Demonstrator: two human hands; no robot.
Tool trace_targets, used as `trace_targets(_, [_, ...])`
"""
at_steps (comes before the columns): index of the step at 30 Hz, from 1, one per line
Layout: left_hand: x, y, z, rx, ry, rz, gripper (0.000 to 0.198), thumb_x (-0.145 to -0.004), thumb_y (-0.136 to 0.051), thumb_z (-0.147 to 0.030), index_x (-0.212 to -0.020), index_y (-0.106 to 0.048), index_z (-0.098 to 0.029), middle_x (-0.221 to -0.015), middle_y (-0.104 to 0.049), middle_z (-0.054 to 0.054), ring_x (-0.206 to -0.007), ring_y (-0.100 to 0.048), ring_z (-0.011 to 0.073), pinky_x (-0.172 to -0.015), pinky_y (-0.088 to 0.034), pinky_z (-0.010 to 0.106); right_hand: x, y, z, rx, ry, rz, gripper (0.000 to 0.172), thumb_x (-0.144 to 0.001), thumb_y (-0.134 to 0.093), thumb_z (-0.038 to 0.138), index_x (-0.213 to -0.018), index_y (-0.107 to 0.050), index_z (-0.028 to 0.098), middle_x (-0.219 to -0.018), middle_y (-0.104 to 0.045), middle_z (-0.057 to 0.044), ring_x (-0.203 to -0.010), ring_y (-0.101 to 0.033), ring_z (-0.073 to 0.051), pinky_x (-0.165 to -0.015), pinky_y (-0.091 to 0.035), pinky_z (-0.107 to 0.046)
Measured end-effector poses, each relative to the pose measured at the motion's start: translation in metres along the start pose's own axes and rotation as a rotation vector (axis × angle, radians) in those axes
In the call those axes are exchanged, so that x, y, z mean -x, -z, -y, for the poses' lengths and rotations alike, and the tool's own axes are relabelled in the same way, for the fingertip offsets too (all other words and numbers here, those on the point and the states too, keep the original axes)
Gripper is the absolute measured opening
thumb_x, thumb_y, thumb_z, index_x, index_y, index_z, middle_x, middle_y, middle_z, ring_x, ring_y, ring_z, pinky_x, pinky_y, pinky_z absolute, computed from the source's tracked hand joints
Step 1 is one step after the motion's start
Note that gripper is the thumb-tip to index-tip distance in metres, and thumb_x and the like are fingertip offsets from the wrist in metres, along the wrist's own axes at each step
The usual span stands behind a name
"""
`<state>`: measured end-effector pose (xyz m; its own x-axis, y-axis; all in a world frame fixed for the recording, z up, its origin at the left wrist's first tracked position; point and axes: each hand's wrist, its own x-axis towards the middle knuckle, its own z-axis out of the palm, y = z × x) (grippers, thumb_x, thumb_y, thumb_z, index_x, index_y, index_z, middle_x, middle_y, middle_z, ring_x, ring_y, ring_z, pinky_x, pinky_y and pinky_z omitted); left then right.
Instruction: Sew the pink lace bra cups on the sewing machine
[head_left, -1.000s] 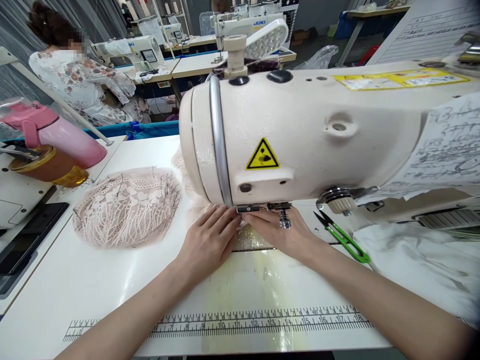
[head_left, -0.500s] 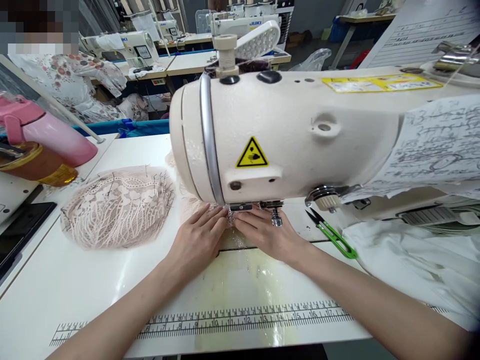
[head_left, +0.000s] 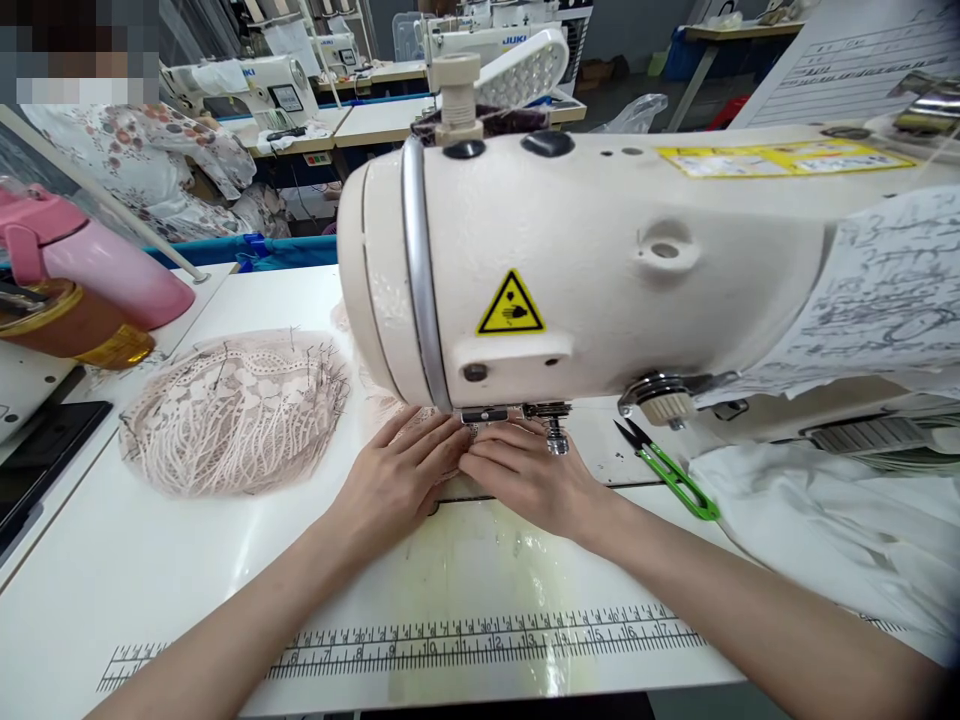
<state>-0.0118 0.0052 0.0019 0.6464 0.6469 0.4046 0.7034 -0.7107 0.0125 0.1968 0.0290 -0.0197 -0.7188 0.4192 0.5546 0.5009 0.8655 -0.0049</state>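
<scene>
Across the middle of my view, the cream, rounded sewing machine arm (head_left: 600, 270) spans the white, flat table (head_left: 225, 560). Under its left end I have the pale pink lace piece (head_left: 381, 408), the bare left hand (head_left: 394, 470) on top and the bare right hand (head_left: 532, 480) just beside, toward the right. The black printed ruler scale (head_left: 420, 645) runs along the table's near edge, beneath both forearms.

To my left lies the pale pink, oval lace bundle (head_left: 236, 415); beyond it, farther left, the brown-and-amber round cup (head_left: 82, 320) sits before the pink cylindrical bottle (head_left: 112, 265). To my right, the green-handled snips (head_left: 679, 480) lie between the right hand and the crumpled white cloth (head_left: 825, 530). Behind, at left, is a person in a white floral garment (head_left: 165, 170).
</scene>
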Motion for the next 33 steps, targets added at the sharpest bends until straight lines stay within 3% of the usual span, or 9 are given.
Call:
trace_targets(11, [0.002,0.001,0.002,-0.033,-0.012,0.027,0.038,-0.093,-0.042,-0.014,-0.127,-0.058,-0.015,-0.128,-0.063,0.006,-0.117,-0.061,0.0238,-0.105,-0.045,0.048,0.000,-0.001,0.003,0.011,0.019,-0.036,0.021,-0.088,-0.050,0.001,-0.088,-0.062,0.019,-0.079,-0.067,0.004,-0.084,-0.058,-0.010,-0.072,-0.044,-0.025])
trace_targets(24, [0.000,-0.002,-0.004,-0.141,0.008,0.062,0.039,-0.094,-0.041,-0.018,-0.129,-0.055,-0.010,-0.130,-0.061,0.011,-0.117,-0.061,0.0246,-0.106,-0.044,0.048,-0.002,0.009,-0.002,-0.013,-0.021,0.067,0.025,-0.089,-0.044,0.000,-0.083,-0.060,0.018,-0.084,-0.065,0.002,-0.085,-0.054,-0.010,-0.067,-0.037,-0.026])
trace_targets(33, [-0.003,-0.004,-0.011,-0.200,0.027,0.039,0.038,-0.093,-0.043,-0.021,-0.126,-0.058,-0.008,-0.126,-0.064,0.012,-0.114,-0.062,0.0268,-0.105,-0.042,0.048,0.001,0.018,0.003,0.137,-0.115,0.113,0.029,-0.087,-0.039,-0.002,-0.085,-0.057,0.020,-0.094,-0.065,0.003,-0.086,-0.052,-0.010,-0.067,-0.030,-0.030])
